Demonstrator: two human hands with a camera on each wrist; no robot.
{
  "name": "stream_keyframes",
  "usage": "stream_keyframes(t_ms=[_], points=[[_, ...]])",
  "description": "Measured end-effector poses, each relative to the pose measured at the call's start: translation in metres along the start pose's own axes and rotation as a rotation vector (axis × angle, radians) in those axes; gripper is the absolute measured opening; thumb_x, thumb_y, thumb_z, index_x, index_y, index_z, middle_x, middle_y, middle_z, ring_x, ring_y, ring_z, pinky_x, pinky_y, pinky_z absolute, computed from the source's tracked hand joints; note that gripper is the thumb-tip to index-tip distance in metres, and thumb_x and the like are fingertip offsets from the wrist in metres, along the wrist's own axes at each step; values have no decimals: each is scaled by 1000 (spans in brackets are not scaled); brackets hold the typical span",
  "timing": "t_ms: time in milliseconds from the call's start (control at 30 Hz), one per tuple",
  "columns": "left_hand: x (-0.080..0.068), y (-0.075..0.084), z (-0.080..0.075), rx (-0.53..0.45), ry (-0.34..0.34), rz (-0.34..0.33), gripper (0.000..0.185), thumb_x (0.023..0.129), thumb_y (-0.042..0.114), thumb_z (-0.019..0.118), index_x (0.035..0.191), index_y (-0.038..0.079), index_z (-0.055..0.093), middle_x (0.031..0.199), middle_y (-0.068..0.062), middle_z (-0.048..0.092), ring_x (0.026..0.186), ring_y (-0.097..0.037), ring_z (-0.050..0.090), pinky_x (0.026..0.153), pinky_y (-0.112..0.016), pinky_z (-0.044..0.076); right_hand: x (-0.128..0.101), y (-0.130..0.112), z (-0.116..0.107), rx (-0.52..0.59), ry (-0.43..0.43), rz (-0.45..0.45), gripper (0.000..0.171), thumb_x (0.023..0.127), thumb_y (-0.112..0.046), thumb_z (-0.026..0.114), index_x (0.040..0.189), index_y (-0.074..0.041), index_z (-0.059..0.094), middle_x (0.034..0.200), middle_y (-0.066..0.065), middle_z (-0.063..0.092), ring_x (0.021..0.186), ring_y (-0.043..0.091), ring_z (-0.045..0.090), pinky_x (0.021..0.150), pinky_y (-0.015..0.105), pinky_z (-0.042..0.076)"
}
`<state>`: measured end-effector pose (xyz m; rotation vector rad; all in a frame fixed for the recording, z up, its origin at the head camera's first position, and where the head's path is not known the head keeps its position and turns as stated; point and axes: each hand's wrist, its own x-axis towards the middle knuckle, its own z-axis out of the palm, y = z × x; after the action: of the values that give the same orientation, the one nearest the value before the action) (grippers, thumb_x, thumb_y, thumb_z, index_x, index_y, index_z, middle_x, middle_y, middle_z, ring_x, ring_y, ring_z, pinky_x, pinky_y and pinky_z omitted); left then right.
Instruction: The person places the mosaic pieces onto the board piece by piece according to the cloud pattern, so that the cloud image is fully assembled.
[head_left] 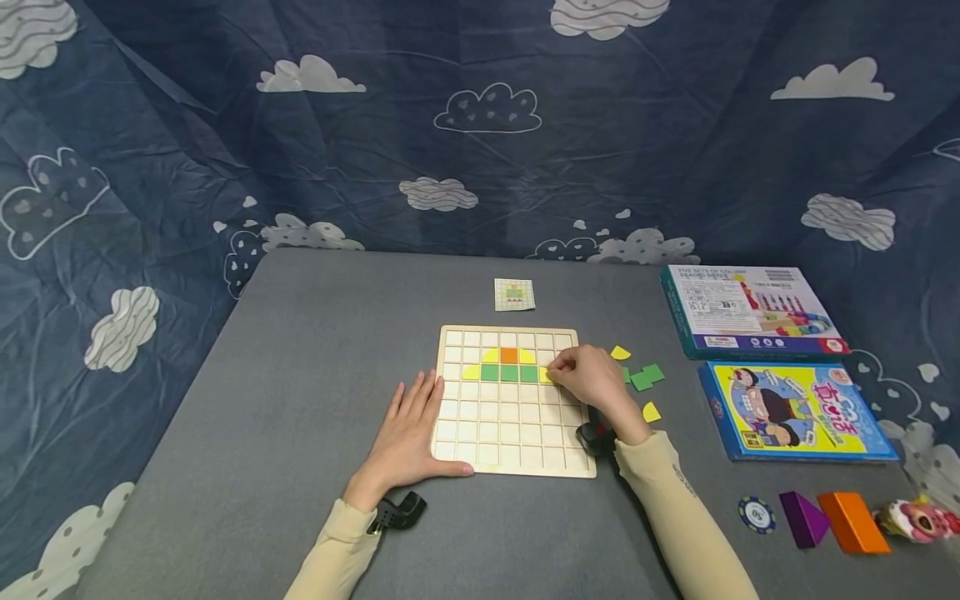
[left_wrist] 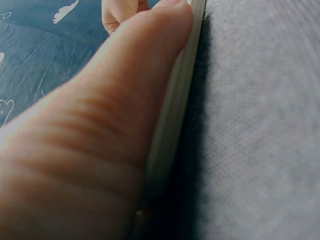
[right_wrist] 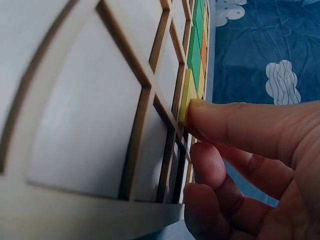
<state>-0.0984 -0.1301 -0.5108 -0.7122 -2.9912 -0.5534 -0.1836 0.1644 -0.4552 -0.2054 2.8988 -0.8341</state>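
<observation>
Beige sleeves (head_left: 690, 517) nearest the camera, on the near side of the wooden grid board (head_left: 510, 433), which lies flat on the grey table (head_left: 337, 333). Hands apart from each other. Left hand (head_left: 405, 433): fingers extended along the board's left edge, thumb against its near edge, gripping nothing; probably bracing so the board won't slide. Right hand (head_left: 596, 383): thumb and fingertips pinch a yellow piece (head_left: 544, 375) over the board's right half, at the right end of a row of three green squares (head_left: 508, 373). Thin piece, so a fingertip pinch makes sense: keeps neighbours undisturbed. Can't tell whether it is fully seated.

Above the green row on the board: orange square (head_left: 509, 356) between two yellow quarter-circles (head_left: 491, 356); another yellow piece (head_left: 471, 372) at the row's left end. Recessed cells presumably hold pieces in line.

Just right of the board: loose green pieces (head_left: 647, 377) and yellow ones (head_left: 651, 412), likely put there for easy right-hand reach. Beyond the board's far edge: small pattern card (head_left: 514, 294), face up, probably for checking without blocking the cells.

Farther right of the board, seemingly set aside: two boxes (head_left: 802, 410), poker chip (head_left: 757, 515), purple prism (head_left: 805, 518), orange block (head_left: 853, 522).
</observation>
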Motion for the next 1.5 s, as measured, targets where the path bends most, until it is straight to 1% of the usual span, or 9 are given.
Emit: stream_keyframes(t_ms=[233,400,600,733,900,1000,1233,1367,1500], points=[[0,0,0,1,-3,-4,130,63,87,53,151,2,8,157,-14,5,143,-25,-1,114,-43,-4,-4,5,-1,25,-20,-26,11,83,-20,74,86,-10,75,66,-2,57,57,16,46,51,29,33],[0,0,-1,-15,-6,-6,130,64,86,54,151,2,8,157,-14,5,143,-25,-1,113,-43,-5,-9,12,-5,82,-34,-47,14,86,-23,71,90,-10,74,69,-1,57,59,16,47,52,30,35],[0,1,-1,-22,-7,-5,130,64,85,55,151,2,8,157,-14,4,143,-25,-1,113,-43,-5,-12,27,-13,116,51,-50,16,88,-21,70,92,-5,73,71,0,58,60,17,48,53,30,36],[0,0,0,-16,-5,-7,131,63,85,55,151,2,7,157,-15,5,143,-25,-2,113,-43,-5,-11,38,-24,88,113,-15,18,89,-21,68,94,-5,73,74,3,61,62,19,48,52,30,36],[0,1,-1,-15,-9,-12,131,63,85,56,151,2,7,157,-14,5,143,-25,-2,113,-43,-5,-8,53,-38,66,150,23,19,90,-23,67,96,-6,73,81,8,66,62,20,52,51,31,40],[0,1,-1,-16,-7,-11,131,63,84,57,151,1,7,157,-15,5,143,-25,-1,113,-43,-4,-5,61,-43,58,145,36,20,89,-22,68,97,-5,73,86,11,67,66,22,55,53,33,41],[0,2,-1,-14,-9,-13,130,63,83,58,151,1,9,157,-15,6,143,-26,0,114,-44,-4,0,72,-47,28,95,103,24,89,-21,68,103,-2,70,95,15,66,82,28,58,66,41,43],[0,1,-1,-14,-13,-15,130,64,84,57,151,2,8,157,-15,5,143,-25,-1,113,-43,-5,2,77,-47,-6,95,143,25,88,-22,67,104,-2,69,95,15,64,82,29,56,64,40,40],[0,1,-1,-9,-12,-15,130,64,84,57,151,2,8,157,-15,5,143,-26,-1,113,-42,-5,4,79,-47,-27,86,152,27,88,-23,69,104,-2,68,94,15,63,81,29,54,62,38,39]])
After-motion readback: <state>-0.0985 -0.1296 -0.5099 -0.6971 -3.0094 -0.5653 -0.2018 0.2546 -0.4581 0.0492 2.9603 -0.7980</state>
